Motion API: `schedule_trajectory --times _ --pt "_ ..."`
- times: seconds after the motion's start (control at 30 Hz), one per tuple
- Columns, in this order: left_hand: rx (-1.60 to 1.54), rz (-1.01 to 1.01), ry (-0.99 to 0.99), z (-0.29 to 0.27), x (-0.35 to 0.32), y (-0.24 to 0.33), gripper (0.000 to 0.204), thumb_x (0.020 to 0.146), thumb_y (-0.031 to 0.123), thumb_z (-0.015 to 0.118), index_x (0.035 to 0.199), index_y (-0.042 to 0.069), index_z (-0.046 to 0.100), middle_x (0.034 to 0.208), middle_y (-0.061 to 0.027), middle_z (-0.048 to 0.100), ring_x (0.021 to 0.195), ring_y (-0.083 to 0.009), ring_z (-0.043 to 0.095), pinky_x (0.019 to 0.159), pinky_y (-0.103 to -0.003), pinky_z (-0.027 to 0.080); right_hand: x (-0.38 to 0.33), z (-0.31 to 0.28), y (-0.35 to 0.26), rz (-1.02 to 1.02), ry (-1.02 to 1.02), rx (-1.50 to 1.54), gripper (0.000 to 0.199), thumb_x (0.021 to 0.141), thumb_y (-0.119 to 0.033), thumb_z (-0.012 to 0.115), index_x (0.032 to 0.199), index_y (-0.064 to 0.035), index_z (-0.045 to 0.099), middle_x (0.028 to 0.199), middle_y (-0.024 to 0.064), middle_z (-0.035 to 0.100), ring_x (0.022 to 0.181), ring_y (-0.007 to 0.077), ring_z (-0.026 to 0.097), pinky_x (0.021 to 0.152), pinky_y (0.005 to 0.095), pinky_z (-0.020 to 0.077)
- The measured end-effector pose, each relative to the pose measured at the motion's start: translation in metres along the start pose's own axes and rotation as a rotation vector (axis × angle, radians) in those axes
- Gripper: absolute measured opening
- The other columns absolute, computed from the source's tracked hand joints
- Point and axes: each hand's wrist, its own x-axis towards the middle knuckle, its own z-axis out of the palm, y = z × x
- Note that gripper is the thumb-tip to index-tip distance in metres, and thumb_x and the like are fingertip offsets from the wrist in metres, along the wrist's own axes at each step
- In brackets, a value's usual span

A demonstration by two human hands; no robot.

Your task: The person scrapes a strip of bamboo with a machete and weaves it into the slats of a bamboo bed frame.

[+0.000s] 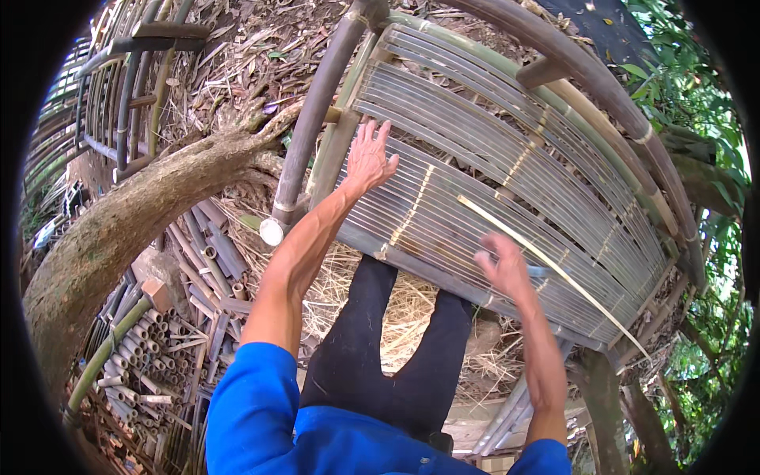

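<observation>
A bench-like bamboo frame (443, 267) fills the upper right, its top made of thin parallel slats (451, 210) tied across with pale bindings. Near the left end of the slats, my left hand (370, 156) lies with its fingers spread and nothing in them. My right hand (507, 265) is over the front slats, slightly blurred, its thumb and fingers apart. A long pale bamboo strip (546, 255) lies diagonally over the slats just beyond it. A narrow bluish thing (548, 271) shows beside the right wrist; its kind is unclear.
A thick leaning trunk (134, 198) crosses the left side. Below it lies a pile of cut bamboo tubes (150, 348). Another bamboo frame (138, 87) stands at the far left. Straw (408, 317) covers the ground between my legs, and green foliage (716, 261) borders the right.
</observation>
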Motion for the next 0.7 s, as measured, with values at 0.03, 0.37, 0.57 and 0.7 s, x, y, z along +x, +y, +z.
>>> schedule_trajectory --times 0.03,0.37,0.57,0.7 --pt "0.032 0.024 0.053 0.005 0.007 -0.007 0.083 0.08 0.032 0.073 0.151 0.01 0.037 0.148 -0.0261 0.041 0.139 -0.0434 0.037 0.113 -0.053 0.036 0.031 0.001 0.011 -0.032 0.083 -0.127 0.036 0.086 -0.018 0.075 0.117 -0.0032 0.063 0.115 0.0175 0.068 0.107 0.036 0.066 0.092 0.0412 0.0528" --pt "0.077 0.02 0.163 0.044 0.038 -0.025 0.074 0.081 0.041 0.071 0.144 0.008 0.05 0.157 -0.026 0.031 0.15 -0.0459 0.02 0.123 -0.056 0.015 0.15 0.034 0.069 -0.066 0.233 -0.462 0.052 0.082 -0.02 0.077 0.127 -0.0039 0.058 0.125 0.0169 0.059 0.116 0.0363 0.056 0.098 0.0481 0.0456" --pt "0.056 -0.035 0.224 0.056 0.031 -0.016 0.08 0.087 0.048 0.067 0.149 0.005 0.041 0.159 -0.03 0.025 0.152 -0.047 0.016 0.125 -0.055 0.012 0.139 0.033 0.087 -0.011 0.354 -0.559 0.048 0.088 -0.04 0.073 0.119 -0.004 0.063 0.12 0.016 0.061 0.11 0.0335 0.056 0.095 0.0487 0.044" --pt "0.075 -0.162 0.277 0.071 0.035 -0.021 0.09 0.098 0.057 0.054 0.159 -0.001 0.022 0.163 -0.0327 0.015 0.154 -0.0465 0.01 0.125 -0.054 0.011 0.145 0.017 0.087 0.107 0.233 -0.536 0.053 0.088 -0.053 0.072 0.109 -0.0041 0.068 0.097 0.0168 0.067 0.1 0.0352 0.061 0.09 0.0509 0.0469"
